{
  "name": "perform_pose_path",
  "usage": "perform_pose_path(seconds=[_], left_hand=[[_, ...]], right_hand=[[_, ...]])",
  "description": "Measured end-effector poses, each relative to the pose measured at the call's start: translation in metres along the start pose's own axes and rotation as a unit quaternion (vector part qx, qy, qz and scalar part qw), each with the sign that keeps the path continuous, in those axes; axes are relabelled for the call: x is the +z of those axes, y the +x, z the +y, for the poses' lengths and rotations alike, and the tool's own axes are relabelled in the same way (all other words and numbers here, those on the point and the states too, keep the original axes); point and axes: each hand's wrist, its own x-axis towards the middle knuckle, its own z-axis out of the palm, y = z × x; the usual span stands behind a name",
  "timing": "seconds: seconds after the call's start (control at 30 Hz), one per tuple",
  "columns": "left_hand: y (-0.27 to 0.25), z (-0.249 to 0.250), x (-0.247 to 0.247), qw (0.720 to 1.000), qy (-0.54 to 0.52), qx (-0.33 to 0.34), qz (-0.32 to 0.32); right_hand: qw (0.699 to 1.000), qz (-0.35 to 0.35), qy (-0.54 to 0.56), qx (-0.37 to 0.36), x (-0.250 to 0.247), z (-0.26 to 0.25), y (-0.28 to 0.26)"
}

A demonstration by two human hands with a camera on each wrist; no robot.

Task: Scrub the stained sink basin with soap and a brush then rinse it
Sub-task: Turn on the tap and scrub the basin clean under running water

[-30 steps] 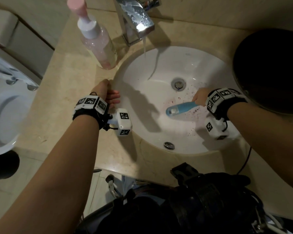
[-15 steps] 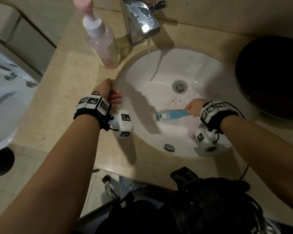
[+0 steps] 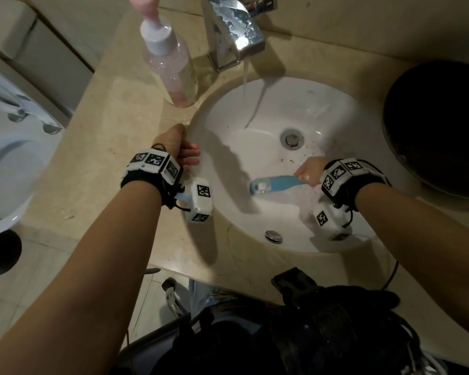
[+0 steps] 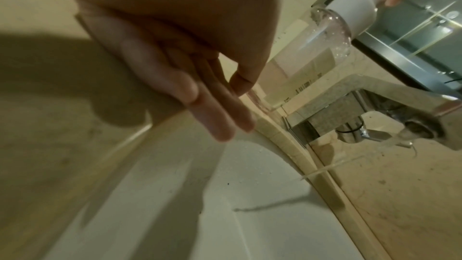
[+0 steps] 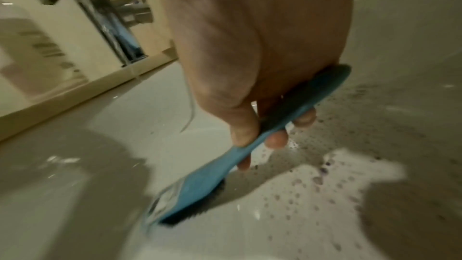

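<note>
The white oval sink basin [image 3: 322, 109] carries reddish-purple specks [image 3: 293, 160] near the drain [image 3: 291, 138] and on its right slope [image 5: 350, 169]. My right hand [image 3: 309, 171] grips the handle of a blue brush [image 3: 272, 184], whose bristle head [image 5: 190, 211] lies down on the basin floor, left of the hand. My left hand [image 3: 179, 148] rests on the basin's left rim with fingers straight [image 4: 220, 118] and holds nothing. A thin stream of water [image 3: 245, 77] runs from the chrome faucet [image 3: 233, 31]. A clear soap pump bottle [image 3: 171, 66] with pink liquid stands on the counter, left of the faucet.
The beige stone counter [image 3: 114, 136] surrounds the basin. A large dark round container [image 3: 439, 128] sits on the counter at the right. A white toilet [image 3: 3, 180] stands to the left, below the counter. An overflow cap [image 3: 273, 236] shows on the basin's near wall.
My right hand has swept the brush leftward and nearer across the basin floor, then slightly back. The left hand stays on the rim. Water keeps running.
</note>
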Motion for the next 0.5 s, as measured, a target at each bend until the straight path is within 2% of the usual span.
perform_pose_path(seconds=[0.13,0.2,0.27,0.4,0.5], left_hand=[[0.001,-0.001,0.000,1.000,0.000,0.002,0.003],[0.002,-0.001,0.000,1.000,0.002,0.003,0.004],[0.002,0.000,0.001,1.000,0.003,-0.001,0.001],[0.002,0.000,0.000,1.000,0.001,-0.001,0.002],[0.001,-0.001,0.000,1.000,0.005,-0.002,0.005]], right_hand=[[0.992,0.101,-0.022,0.073,-0.008,0.029,0.021],[0.990,0.118,-0.047,0.068,-0.015,0.035,0.016],[0.994,0.081,-0.058,0.041,-0.019,0.029,0.000],[0.996,-0.038,0.033,-0.067,-0.012,0.012,-0.021],[0.991,-0.096,-0.003,-0.098,0.001,0.006,-0.020]])
